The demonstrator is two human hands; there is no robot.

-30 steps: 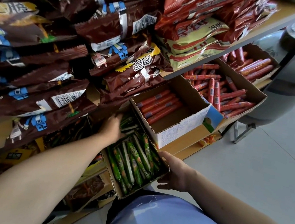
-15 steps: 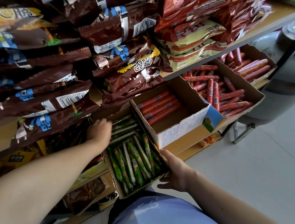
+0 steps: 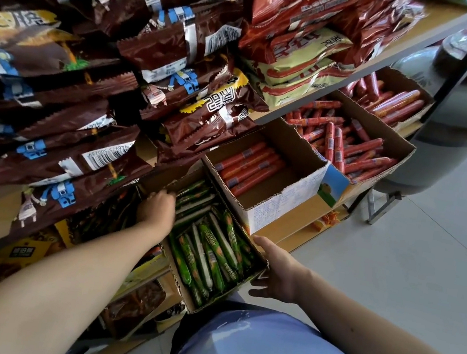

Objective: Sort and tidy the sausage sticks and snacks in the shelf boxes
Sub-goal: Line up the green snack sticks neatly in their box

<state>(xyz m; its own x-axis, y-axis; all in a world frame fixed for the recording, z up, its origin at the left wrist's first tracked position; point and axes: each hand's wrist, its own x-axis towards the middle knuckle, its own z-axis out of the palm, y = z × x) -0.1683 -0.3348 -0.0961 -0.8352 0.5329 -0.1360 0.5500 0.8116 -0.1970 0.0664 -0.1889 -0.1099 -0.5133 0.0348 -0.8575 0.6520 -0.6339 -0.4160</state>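
An open cardboard box point(image 3: 210, 302) of green-wrapped sausage sticks point(image 3: 209, 251) juts out from the lower shelf toward my body. My left hand point(image 3: 157, 209) grips the box's left wall near its back, fingers curled over the rim. At the front right corner, my right hand point(image 3: 279, 270) holds the box, thumb along the top edge and fingers underneath. To the right sits a white-sided box point(image 3: 281, 210) with a few orange-red sausage sticks point(image 3: 248, 167), then a larger box point(image 3: 404, 149) of jumbled red sausages point(image 3: 350, 148).
Brown snack bags point(image 3: 68, 129) overhang the upper shelf right above the green-stick box. Red and yellow sausage packs point(image 3: 304, 51) are stacked farther right. A fourth box of thick sausages point(image 3: 398, 104) and a grey metal vessel point(image 3: 458, 124) stand at the shelf's end. Tiled floor point(image 3: 407, 276) lies to the right.
My left hand slid from the back of the green-stick box leftward onto its left wall. My right hand stayed at the front corner; the box barely shifted.
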